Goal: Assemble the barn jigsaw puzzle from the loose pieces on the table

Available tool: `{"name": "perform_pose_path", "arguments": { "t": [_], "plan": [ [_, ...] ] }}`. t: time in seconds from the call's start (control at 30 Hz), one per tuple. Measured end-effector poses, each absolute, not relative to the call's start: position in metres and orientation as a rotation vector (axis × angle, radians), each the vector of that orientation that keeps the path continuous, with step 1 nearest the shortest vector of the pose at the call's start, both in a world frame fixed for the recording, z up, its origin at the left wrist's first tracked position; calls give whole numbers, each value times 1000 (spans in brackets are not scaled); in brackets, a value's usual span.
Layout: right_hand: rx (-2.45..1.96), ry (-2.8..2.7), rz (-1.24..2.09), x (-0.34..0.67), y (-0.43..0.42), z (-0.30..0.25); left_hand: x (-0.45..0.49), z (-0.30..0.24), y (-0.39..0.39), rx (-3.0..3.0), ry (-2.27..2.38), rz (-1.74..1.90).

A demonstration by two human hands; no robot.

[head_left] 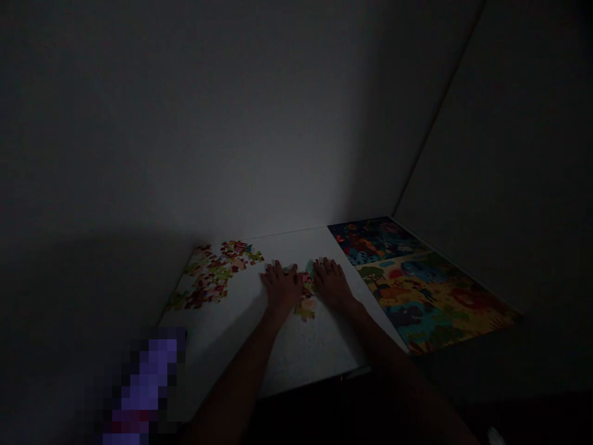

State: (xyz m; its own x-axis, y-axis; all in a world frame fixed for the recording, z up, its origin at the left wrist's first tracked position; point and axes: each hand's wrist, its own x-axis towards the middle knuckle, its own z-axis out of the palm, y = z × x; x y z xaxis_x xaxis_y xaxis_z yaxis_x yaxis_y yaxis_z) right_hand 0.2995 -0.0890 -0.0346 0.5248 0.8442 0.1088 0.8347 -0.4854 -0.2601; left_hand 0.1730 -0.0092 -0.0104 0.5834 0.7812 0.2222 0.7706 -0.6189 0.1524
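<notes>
Left grip [281,285] flat beside jigsaw pieces [306,307]

Dim room corner [438,108], white table [315,352], jigsaw pieces [208,275]

No readable text, no labels, no legible signs

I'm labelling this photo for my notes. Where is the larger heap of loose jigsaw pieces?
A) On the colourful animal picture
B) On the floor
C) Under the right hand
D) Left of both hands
D: the heap of jigsaw pieces lies on the white tabletop, left of the left hand.
</notes>
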Motion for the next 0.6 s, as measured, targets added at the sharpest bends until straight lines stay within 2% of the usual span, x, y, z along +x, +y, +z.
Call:
{"name": "perform_pose_path", "arguments": {
  "t": [0.23,0.4,0.6],
  "plan": [
    [-2406,-1286,35,240,-121,-40,214,-10,28,2664,1332,283],
    [-2247,-1478,13,197,-127,-35,240,-8,41,2661,1288,176],
    [-1901,-1966,179,203,-105,-23,267,-6,28,2800,686,6]
  ]
}}
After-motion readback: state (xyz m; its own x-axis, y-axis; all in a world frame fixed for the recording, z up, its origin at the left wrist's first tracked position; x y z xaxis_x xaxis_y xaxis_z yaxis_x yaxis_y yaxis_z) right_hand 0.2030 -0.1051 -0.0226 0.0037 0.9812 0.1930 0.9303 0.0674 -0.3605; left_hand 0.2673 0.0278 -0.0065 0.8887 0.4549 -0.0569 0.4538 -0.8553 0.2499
